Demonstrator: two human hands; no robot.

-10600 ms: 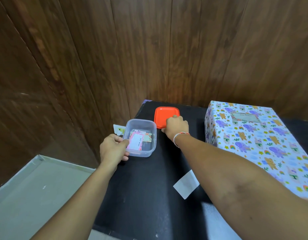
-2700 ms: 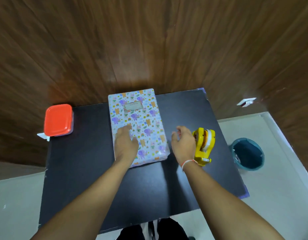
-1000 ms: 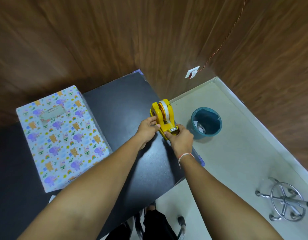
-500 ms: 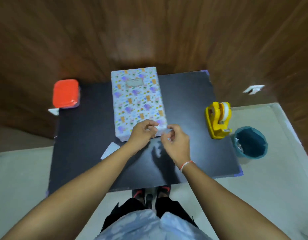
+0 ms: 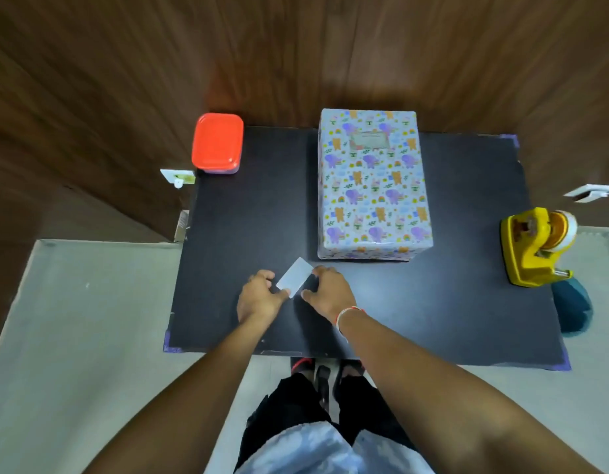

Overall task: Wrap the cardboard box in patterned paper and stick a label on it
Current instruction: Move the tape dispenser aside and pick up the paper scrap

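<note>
Our hands have left the wrapped box [image 5: 373, 186]; in front of it, left grip [image 5: 260, 297] and right grip [image 5: 328, 292] now pinch a white paper slip [image 5: 293, 277] on the tabletop [image 5: 433, 302]

Head view, steeply down over table [image 5: 433, 319]

Surface: a black table [image 5: 450, 313] stood against a wood-panelled wall.
Middle, far side: the wrapped box [image 5: 373, 189] in animal-print paper lay flat on it, label [image 5: 369, 140] facing up.
Far left corner: a container with an orange lid [image 5: 217, 142].
Right edge: a yellow tape dispenser [image 5: 535, 246].
Near edge: a small white paper slip [image 5: 294, 277], both hands touching it.
</note>
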